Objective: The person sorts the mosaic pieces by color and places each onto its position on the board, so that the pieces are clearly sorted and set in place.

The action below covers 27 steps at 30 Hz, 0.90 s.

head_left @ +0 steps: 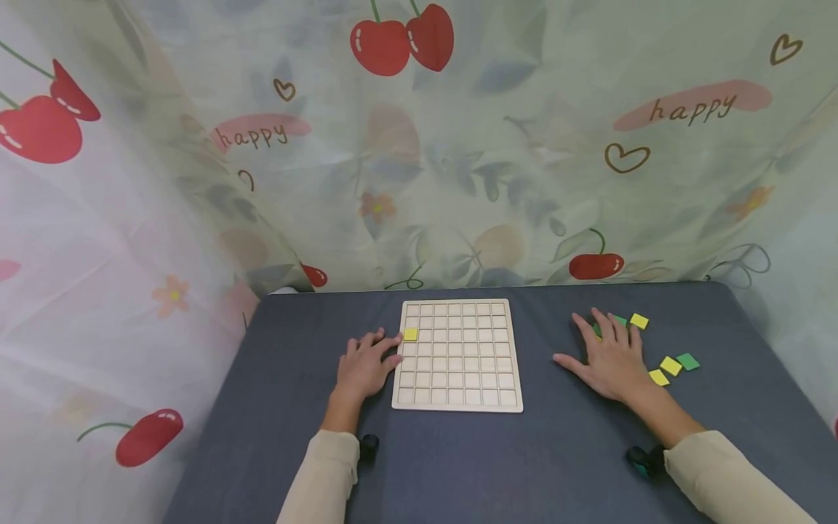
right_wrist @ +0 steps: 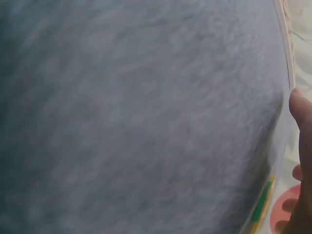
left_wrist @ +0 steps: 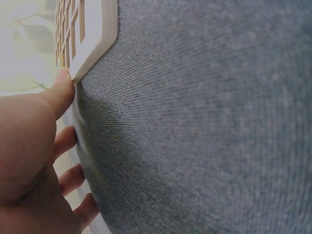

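A pale wooden grid board [head_left: 452,371] lies on the table, with a yellow square tile [head_left: 410,334] near the top of its left column. My left hand [head_left: 362,370] rests on the table at the board's left side. Its thumb [left_wrist: 62,90] touches the board's edge in the left wrist view, with the other fingers loosely spread. Over on the right, my right hand [head_left: 612,364] is spread palm down, its fingertips over green and yellow tiles that it partly covers. Beside it lie a yellow tile [head_left: 639,321], a green tile [head_left: 688,362] and two more yellow tiles [head_left: 671,365].
A dark grey cloth covers the table [head_left: 458,466]. Behind it and at the sides hangs a patterned curtain [head_left: 445,167] with cherries and the word "happy". Dark wrist devices [head_left: 369,447] show at both cuffs.
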Tool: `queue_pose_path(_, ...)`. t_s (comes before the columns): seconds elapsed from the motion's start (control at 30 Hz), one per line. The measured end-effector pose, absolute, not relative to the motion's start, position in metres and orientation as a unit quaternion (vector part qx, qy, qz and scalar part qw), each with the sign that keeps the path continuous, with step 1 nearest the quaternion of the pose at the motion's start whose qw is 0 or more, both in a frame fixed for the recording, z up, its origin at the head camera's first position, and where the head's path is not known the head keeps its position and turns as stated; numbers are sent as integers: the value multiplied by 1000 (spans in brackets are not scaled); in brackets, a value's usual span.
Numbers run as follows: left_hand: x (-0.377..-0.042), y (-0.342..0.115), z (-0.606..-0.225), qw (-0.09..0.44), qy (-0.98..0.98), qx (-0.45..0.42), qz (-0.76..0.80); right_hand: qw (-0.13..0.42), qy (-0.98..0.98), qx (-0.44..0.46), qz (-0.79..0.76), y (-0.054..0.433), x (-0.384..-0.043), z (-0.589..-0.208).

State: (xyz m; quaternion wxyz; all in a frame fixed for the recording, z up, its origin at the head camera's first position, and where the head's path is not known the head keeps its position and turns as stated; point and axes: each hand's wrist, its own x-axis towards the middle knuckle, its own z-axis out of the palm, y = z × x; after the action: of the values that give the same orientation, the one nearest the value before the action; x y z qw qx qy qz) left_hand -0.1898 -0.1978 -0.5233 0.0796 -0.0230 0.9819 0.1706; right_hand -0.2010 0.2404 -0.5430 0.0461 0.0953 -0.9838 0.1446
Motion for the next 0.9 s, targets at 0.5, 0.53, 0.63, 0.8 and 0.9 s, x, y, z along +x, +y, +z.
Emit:
queue_pose_path(0.5,-190,-199,-527,75,982,-21,170,96,-975,67,192,260,-196,-542)
queue_pose_path(0.53,-190,-199,-527,74,983,-21,169,102,-974,66,191,261,-196,-543)
queue_pose_path(0.63,-190,-199,-527,74,983,-21,168,119,-973,62,188,262,-195,-543)
queue_pose_path(0.8,-190,-198,-527,73,983,-20,169,118,-974,48,189,262,-196,-544)
queue_pose_path(0.9,-190,-199,-527,72,983,-19,167,111,-974,41,193,262,-196,-544)
